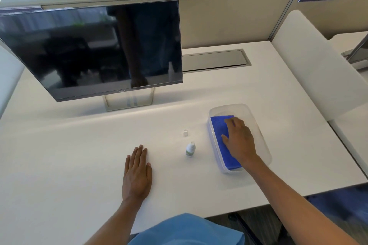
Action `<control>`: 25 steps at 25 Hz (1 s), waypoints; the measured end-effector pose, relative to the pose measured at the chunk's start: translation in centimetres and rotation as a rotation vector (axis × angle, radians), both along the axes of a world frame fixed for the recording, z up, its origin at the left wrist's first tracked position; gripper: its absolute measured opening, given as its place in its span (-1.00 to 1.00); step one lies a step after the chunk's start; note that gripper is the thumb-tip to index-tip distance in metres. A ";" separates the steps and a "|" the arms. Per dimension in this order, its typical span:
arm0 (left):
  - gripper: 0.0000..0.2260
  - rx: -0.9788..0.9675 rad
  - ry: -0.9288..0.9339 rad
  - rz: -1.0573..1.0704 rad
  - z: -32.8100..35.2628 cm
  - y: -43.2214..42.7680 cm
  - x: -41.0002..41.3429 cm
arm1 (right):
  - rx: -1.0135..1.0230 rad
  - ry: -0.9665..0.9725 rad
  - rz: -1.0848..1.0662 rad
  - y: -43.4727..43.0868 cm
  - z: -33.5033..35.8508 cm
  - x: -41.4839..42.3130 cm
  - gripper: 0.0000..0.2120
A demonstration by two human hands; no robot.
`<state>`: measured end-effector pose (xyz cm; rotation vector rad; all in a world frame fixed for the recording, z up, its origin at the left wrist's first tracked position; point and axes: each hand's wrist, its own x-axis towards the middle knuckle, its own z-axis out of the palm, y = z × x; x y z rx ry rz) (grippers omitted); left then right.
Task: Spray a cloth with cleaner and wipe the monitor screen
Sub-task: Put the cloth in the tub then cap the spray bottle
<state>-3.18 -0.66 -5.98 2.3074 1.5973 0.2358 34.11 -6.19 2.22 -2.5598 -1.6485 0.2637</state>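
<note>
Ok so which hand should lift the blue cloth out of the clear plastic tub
The right hand. It already lies on the folded blue cloth inside the clear plastic tub, while the left hand rests flat on the white desk, beyond the small white spray bottle.

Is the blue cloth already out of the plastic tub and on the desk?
No, the blue cloth lies inside the clear tub under the right hand.

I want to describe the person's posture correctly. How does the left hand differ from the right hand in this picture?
The left hand lies flat on the bare white desk, touching no object; the right hand reaches into the clear container and rests on the blue cloth. The left is nearer the body, the right further forward. Both are palm down.
</note>
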 end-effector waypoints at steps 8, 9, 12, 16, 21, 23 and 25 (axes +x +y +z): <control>-0.45 -0.010 -0.010 0.003 -0.1 -0.1 0.1 | -0.208 0.116 0.124 0.0 -0.2 -0.6 -0.39; -0.45 -0.010 -0.011 0.003 0.0 -0.1 0.1 | -0.182 0.158 0.099 -0.1 0.1 -0.5 -0.42; -0.44 -0.007 -0.033 0.004 0.4 -0.2 0.2 | 0.006 0.221 0.025 -0.8 1.2 -1.0 -0.59; -0.50 -0.039 -0.088 0.090 0.8 -0.5 1.6 | 0.314 0.195 -0.054 -1.4 2.8 -2.9 -0.82; -0.52 -0.043 -0.202 0.025 1.6 -0.6 3.7 | 0.538 0.258 0.033 0.5 4.8 -5.4 -0.89; -0.48 -0.058 -0.284 -0.054 1.8 -0.4 4.5 | 0.526 0.312 0.060 1.5 5.1 -6.4 -0.87; -0.40 -0.141 -0.361 -0.108 2.2 -0.2 5.6 | 0.502 0.343 0.064 2.4 4.9 -7.0 -0.87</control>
